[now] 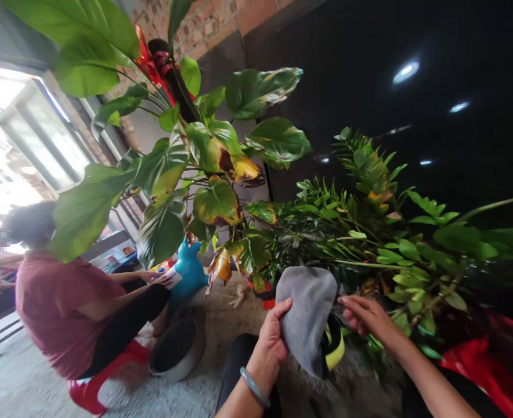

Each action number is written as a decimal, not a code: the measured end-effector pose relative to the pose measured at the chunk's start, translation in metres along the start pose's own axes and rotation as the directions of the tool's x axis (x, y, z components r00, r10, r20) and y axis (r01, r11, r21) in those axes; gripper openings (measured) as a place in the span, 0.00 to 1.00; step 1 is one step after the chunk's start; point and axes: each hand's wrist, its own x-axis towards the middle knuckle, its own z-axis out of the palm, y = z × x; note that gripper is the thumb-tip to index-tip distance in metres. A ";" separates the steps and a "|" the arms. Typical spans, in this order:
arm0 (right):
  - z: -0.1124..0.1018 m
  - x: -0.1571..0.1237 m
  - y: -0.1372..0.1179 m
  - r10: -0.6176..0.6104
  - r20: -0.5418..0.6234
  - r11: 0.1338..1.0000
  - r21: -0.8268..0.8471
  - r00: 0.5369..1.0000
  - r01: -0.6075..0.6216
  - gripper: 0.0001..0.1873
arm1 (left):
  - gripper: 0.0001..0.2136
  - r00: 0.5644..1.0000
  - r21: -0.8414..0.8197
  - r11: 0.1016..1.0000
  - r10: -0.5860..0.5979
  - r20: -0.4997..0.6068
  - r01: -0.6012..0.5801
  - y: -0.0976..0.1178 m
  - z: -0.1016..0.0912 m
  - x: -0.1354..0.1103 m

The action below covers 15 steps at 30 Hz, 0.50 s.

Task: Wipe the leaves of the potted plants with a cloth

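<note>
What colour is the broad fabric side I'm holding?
Grey; the broad fabric side shows best in the head view.

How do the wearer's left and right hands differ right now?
Grip: the left hand holds the grey cloth piece, thumb on its face; the right hand is by the cloth's right edge, fingers bent, and whether it pinches anything fine is too small to tell.
Wrist: the left wears a pale bangle; none shows on the right.
Shared: both are ungloved.
</note>
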 end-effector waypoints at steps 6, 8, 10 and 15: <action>0.031 -0.021 -0.029 -0.074 0.172 0.989 0.141 0.982 0.050 0.35 | 0.12 0.998 0.043 0.999 0.028 -0.051 -0.026 -0.015 -0.003 0.017; 0.042 -0.022 -0.031 -0.108 0.228 0.984 0.163 0.968 0.072 0.36 | 0.12 0.998 0.018 0.998 0.055 -0.014 -0.055 -0.022 -0.005 0.021; 0.050 -0.023 -0.028 -0.081 0.262 0.988 0.151 0.962 0.042 0.37 | 0.11 0.995 0.001 0.996 0.094 0.029 -0.094 -0.027 -0.009 0.024; 0.074 -0.038 -0.005 -0.075 0.095 0.990 0.124 0.993 0.063 0.38 | 0.12 0.955 0.063 0.954 0.290 0.069 -0.294 -0.030 -0.018 0.025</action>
